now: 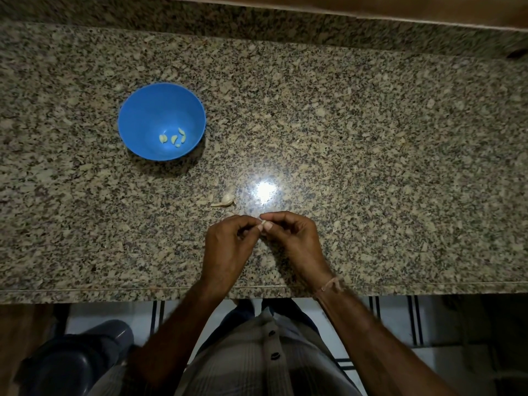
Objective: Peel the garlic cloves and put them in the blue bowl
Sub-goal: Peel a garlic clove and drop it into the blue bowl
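Pinching the small pale garlic clove (265,224) between their fingertips, left hand (228,247) and right hand (291,238) hold it above the speckled granite counter (371,167), well apart from the round blue plastic bowl (154,110); slippery skin might shoot it floorward.

Home kitchen: speckled granite countertop (343,124), tiled floor (394,315), blue bowl (143,110) with garlic.

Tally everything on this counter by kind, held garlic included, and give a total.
Blue bowl: 1
Peeled cloves in the bowl: 4
Unpeeled clove lying on the counter: 1
Held clove, pinched between left hand and right hand: 1
Total: 7
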